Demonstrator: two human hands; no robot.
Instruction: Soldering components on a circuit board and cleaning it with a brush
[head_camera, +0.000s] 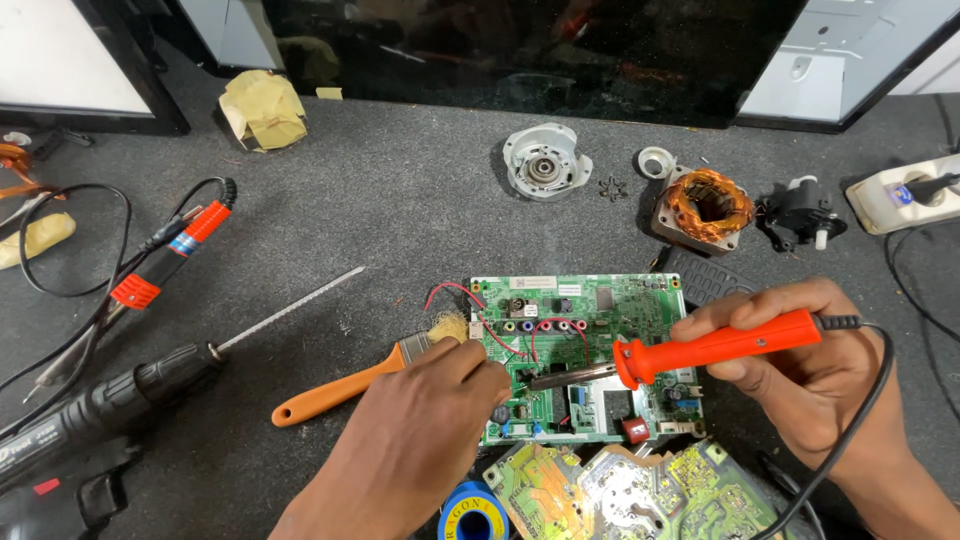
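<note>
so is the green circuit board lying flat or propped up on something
Flat: the green circuit board lies component side up on the grey mat, with its lower edge overlapping other boards.

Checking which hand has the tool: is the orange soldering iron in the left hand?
No, the right hand grips the orange soldering iron; the left hand rests on the green circuit board.

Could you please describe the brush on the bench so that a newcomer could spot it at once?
Start at the green circuit board in the middle of the grey bench. Just left of it, partly under the left hand, lies the brush. Its smooth orange handle and pale bristles set it apart from the orange soldering iron in the right hand.
</note>
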